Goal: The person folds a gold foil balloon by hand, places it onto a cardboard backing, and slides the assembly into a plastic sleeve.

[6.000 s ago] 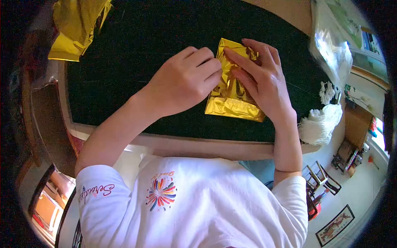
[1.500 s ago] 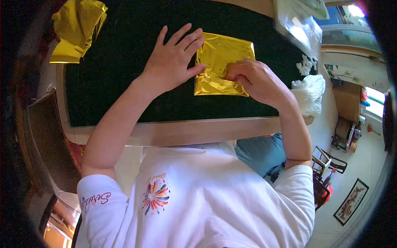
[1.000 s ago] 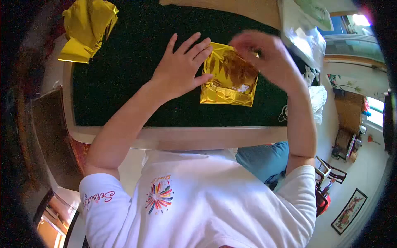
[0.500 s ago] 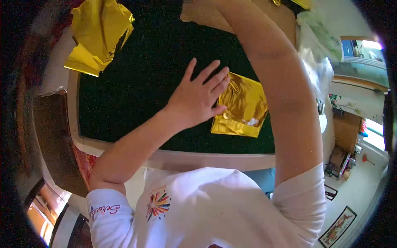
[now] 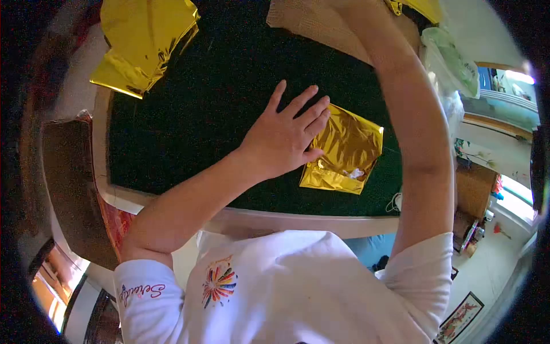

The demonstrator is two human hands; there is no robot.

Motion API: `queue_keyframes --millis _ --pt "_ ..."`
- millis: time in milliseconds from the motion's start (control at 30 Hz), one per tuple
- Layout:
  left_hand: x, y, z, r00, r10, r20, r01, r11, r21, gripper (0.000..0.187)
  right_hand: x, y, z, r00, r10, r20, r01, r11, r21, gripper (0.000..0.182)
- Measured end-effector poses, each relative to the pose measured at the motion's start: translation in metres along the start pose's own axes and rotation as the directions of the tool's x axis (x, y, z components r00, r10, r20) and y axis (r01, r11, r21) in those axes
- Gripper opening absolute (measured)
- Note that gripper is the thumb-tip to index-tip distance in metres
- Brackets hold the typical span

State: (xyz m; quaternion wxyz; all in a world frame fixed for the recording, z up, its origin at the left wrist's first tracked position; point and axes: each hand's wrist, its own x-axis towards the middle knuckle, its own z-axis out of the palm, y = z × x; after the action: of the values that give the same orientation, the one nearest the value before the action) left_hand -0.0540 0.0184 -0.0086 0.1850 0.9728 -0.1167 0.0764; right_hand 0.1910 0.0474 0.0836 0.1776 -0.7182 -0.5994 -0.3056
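So the gold foil packet is lying on the dark green table surface right of centre, and the left hand is spread flat with fingertips and thumb along its left edge, not gripping. Can't tell what the right hand is doing, its arm runs out of frame on the far side. I'd guess it's light, floppy, slick and crease-prone, so pinch the folded near edge gently.

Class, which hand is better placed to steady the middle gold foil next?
Probably the left hand: it rests at the foil's edge, while the right arm extends over the brown sheet.
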Motion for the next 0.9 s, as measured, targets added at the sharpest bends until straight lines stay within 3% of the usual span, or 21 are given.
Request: queue_keyframes --millis 33,67,133,200,233,300,333,400,533,633,733,900 --pt "0.0 0.0 0.0 1.0 -0.008 0.015 0.007 1.0 0.012 0.067 -0.012 0.002 -0.024 0.983 -0.056 -0.174 0.066 0.996 0.052 0.024" --pt "0.0 0.001 -0.001 1.0 -0.012 0.028 0.012 1.0 0.024 0.066 -0.03 -0.002 -0.048 0.984 -0.062 -0.169 0.07 0.997 0.044 0.024" --pt "0.0 0.001 0.0 1.0 -0.006 0.018 0.005 0.999 0.032 0.066 -0.087 -0.008 -0.082 0.977 0.195 -0.08 -0.209 0.95 -0.233 0.019" --pt "-0.001 0.001 0.0 1.0 0.004 0.01 -0.005 0.999 0.045 0.066 -0.165 0.008 -0.091 0.946 0.303 0.119 -0.316 0.942 0.113 0.032" --pt "0.0 0.001 -0.001 1.0 -0.003 0.02 0.002 0.999 0.042 0.066 -0.18 0.0 -0.098 0.945 0.306 0.116 -0.318 0.942 0.104 0.032" --pt "0.0 0.002 -0.002 0.999 0.011 0.04 -0.013 0.999 0.043 0.066 -0.207 -0.017 -0.116 0.916 0.258 0.307 -0.243 0.966 -0.089 0.043" --pt "0.001 0.003 -0.003 0.999 -0.005 0.042 0.003 0.998 0.059 0.065 -0.218 -0.019 -0.117 0.914 0.274 0.3 -0.256 0.962 -0.097 0.043" --pt "0.001 0.003 -0.002 0.999 -0.009 0.037 0.006 0.996 0.09 0.064 -0.232 -0.023 -0.116 0.889 0.248 0.385 -0.29 0.955 0.056 0.046" --pt "0.001 0.003 0.0 1.0 -0.006 0.017 0.004 0.992 0.126 0.063 -0.234 -0.021 -0.131 0.841 0.29 0.458 -0.389 0.911 0.138 0.044" --pt "0.001 0.003 0.0 1.0 -0.005 0.01 0.004 0.991 0.137 0.063 -0.236 -0.028 -0.148 0.817 0.358 0.452 -0.469 0.868 0.16 0.046" --pt "0.001 0.003 0.002 1.0 0.007 -0.007 -0.006 0.991 0.136 0.063 -0.248 -0.023 -0.144 0.814 0.312 0.489 -0.383 0.923 0.048 0.052" --pt "0.0 0.003 0.0 0.998 0.039 -0.045 -0.03 0.984 0.173 0.063 -0.258 -0.016 -0.138 0.787 0.329 0.522 -0.424 0.903 0.07 0.062"
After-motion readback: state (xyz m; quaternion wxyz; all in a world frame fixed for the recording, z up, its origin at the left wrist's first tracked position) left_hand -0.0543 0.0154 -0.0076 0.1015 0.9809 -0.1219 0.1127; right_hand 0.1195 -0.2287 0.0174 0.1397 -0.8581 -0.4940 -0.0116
